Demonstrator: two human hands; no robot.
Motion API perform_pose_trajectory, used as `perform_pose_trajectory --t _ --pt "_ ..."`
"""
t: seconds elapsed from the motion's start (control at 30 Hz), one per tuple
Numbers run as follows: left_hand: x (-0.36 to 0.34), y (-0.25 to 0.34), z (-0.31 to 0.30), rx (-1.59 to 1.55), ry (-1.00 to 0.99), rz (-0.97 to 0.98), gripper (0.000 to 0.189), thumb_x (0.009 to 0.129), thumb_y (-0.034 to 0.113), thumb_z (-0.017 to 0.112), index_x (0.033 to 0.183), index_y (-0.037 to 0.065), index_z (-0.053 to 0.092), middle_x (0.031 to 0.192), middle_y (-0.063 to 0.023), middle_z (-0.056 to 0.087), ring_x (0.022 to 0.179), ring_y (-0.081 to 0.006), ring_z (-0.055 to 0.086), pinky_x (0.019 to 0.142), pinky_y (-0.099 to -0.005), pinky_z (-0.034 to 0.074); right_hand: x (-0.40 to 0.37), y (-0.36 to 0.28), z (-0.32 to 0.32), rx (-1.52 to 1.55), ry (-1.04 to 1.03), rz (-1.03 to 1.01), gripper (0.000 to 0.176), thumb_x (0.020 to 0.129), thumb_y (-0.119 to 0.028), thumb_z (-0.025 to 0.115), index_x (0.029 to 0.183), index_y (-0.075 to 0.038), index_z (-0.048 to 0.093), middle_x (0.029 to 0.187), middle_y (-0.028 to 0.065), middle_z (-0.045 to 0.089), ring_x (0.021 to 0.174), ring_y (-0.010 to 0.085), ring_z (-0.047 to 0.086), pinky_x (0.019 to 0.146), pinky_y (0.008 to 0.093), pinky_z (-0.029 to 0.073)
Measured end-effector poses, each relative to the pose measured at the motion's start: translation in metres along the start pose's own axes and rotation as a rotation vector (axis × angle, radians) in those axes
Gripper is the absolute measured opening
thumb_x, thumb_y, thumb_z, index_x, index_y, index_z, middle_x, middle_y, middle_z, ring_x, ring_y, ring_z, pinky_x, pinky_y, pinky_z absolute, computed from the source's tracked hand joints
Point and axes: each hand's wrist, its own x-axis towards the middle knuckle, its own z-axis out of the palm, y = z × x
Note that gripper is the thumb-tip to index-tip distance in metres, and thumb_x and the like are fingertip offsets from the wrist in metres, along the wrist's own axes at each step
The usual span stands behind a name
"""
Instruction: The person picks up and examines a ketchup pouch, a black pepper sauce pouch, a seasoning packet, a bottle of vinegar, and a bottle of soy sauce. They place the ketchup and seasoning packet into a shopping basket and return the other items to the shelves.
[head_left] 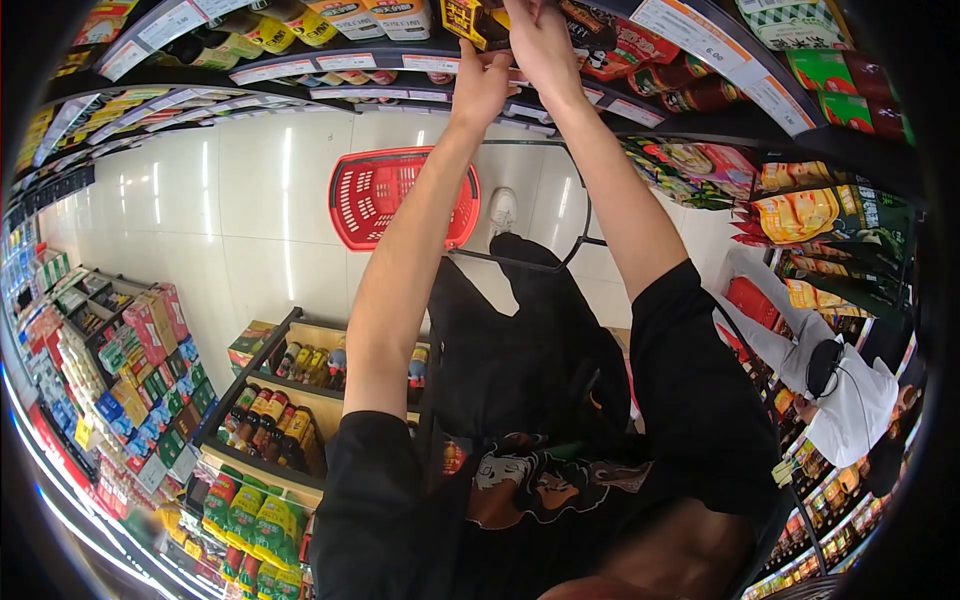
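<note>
At the top edge, among the goods on the shelf, is a dark package with a yellow label and large characters (pixel 468 22); its upper part is out of frame. My left hand (pixel 484 84) is closed at its lower edge, with fingers curled up against it. My right hand (pixel 543 50) grips its right side from above, the fingertips partly cut off by the frame. White-and-orange packs (pixel 400 20) stand just left of the package. Red pouches (pixel 635 48) lie to the right of my right hand.
A red shopping basket (pixel 345 200) with a black handle stands on the floor by my shoe (pixel 503 210). Behind me is a wooden display rack (pixel 262 375) with bottles. A person in a white top (pixel 855 410) is at the right. Price tags (pixel 690 35) line the shelf edge.
</note>
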Motion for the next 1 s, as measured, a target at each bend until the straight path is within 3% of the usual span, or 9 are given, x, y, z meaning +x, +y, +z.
perform_pose_trajectory --t 0.17,0.27,0.37,0.43,0.57,0.63,0.73,0.87,1.0 --pt "0.0 0.002 -0.003 0.027 -0.028 -0.012 0.055 0.098 0.01 0.052 0.141 -0.01 0.024 0.106 -0.0164 0.07 0.08 -0.019 0.072 0.066 -0.0288 0.058 -0.027 0.003 -0.008 -0.058 0.099 -0.295 0.046 0.104 -0.034 0.05 0.127 0.006 0.055 0.1 0.0218 0.072 0.09 0.0295 0.071 0.079 0.038 0.053" --pt "0.001 -0.001 -0.003 -0.013 -0.044 -0.012 0.053 0.098 0.011 0.052 0.139 -0.01 0.027 0.105 -0.0165 0.071 0.079 -0.0208 0.073 0.068 -0.0301 0.058 -0.051 0.017 -0.04 -0.196 0.14 -0.266 0.037 0.104 -0.035 0.053 0.112 0.0 0.062 0.103 0.0091 0.067 0.096 0.0124 0.063 0.08 0.0295 0.05" --pt "-0.003 -0.005 -0.009 0.238 0.037 0.137 0.074 0.095 0.012 0.054 0.149 -0.013 0.009 0.104 -0.0142 0.073 0.081 -0.0221 0.074 0.073 -0.0291 0.057 -0.068 0.004 -0.071 -0.024 0.177 -0.226 0.043 0.099 -0.037 0.059 0.12 0.001 0.059 0.113 0.0158 0.07 0.095 0.0185 0.071 0.076 0.0328 0.054" --pt "-0.004 -0.005 -0.012 0.262 0.024 0.137 0.079 0.097 0.012 0.052 0.15 -0.011 -0.002 0.109 -0.0147 0.072 0.083 -0.0213 0.073 0.072 -0.0309 0.058 -0.068 -0.005 -0.083 -0.099 0.176 -0.149 0.043 0.099 -0.034 0.059 0.124 0.001 0.056 0.103 0.0126 0.074 0.071 0.0202 0.072 0.068 0.0317 0.055" --pt "0.002 -0.003 -0.015 0.261 -0.031 0.126 0.089 0.099 0.011 0.048 0.148 -0.009 -0.023 0.114 -0.0154 0.07 0.085 -0.0209 0.072 0.071 -0.0322 0.059 -0.051 -0.032 -0.091 -0.26 0.059 -0.031 0.036 0.1 -0.022 0.056 0.123 0.005 0.052 0.098 0.0107 0.075 0.066 0.0151 0.07 0.063 0.0257 0.055" --pt "0.002 -0.001 -0.014 0.257 -0.038 0.13 0.088 0.099 0.011 0.048 0.148 -0.007 -0.024 0.114 -0.0158 0.07 0.084 -0.021 0.072 0.071 -0.0319 0.058 -0.045 -0.05 -0.087 -0.354 -0.029 0.189 0.042 0.104 -0.029 0.051 0.129 0.005 0.053 0.089 0.0167 0.074 0.066 0.0229 0.071 0.059 0.0336 0.056" --pt "-0.001 -0.002 -0.01 0.241 -0.037 0.16 0.089 0.1 0.01 0.046 0.149 -0.002 -0.026 0.113 -0.0171 0.069 0.084 -0.0213 0.072 0.071 -0.0314 0.058 -0.037 -0.037 -0.086 -0.292 0.015 -0.007 0.037 0.104 -0.024 0.051 0.127 0.005 0.054 0.08 0.0119 0.074 0.047 0.0174 0.064 0.044 0.0297 0.052" --pt "0.002 -0.014 -0.007 0.302 -0.031 0.237 0.09 0.099 0.007 0.043 0.149 0.008 -0.032 0.113 -0.0194 0.068 0.084 -0.0219 0.072 0.07 -0.0312 0.058 -0.03 -0.023 -0.086 -0.296 -0.022 0.059 0.037 0.105 -0.024 0.05 0.128 0.005 0.053 0.083 0.0126 0.074 0.055 0.0179 0.066 0.051 0.0308 0.054" --pt "0.0 -0.01 0.0 0.305 -0.028 0.217 0.09 0.099 0.004 0.042 0.149 0.01 -0.032 0.114 -0.0205 0.067 0.084 -0.0231 0.073 0.069 -0.0316 0.058 -0.023 0.0 -0.091 -0.279 -0.042 -0.136 0.033 0.101 -0.028 0.047 0.116 -0.001 0.057 0.09 0.0032 0.077 0.063 0.0212 0.073 0.064 0.0315 0.057"
